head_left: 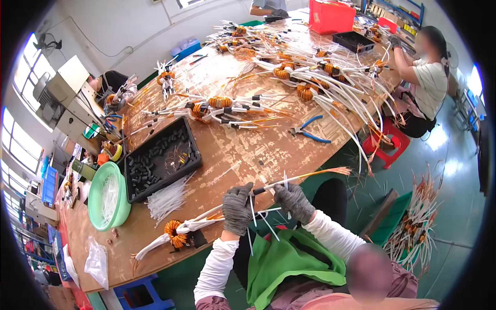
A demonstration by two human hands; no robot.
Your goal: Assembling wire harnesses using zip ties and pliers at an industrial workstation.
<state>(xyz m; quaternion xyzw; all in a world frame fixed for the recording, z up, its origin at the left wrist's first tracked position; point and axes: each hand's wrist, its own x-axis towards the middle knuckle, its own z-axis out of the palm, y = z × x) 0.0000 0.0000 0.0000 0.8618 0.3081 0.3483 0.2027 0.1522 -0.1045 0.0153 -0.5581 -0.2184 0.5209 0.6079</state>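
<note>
A shallow black plastic tray of small black sleeves sat on the worn wooden table, with a round green plastic basin just to its left. Blue-handled pliers lay near the table's right edge. A red plastic crate stood at the far end, and a red plastic stool stood on the green floor.

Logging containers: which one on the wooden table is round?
The green plastic bowl at the table's left edge; the black trays and red bin are rectangular.
</note>
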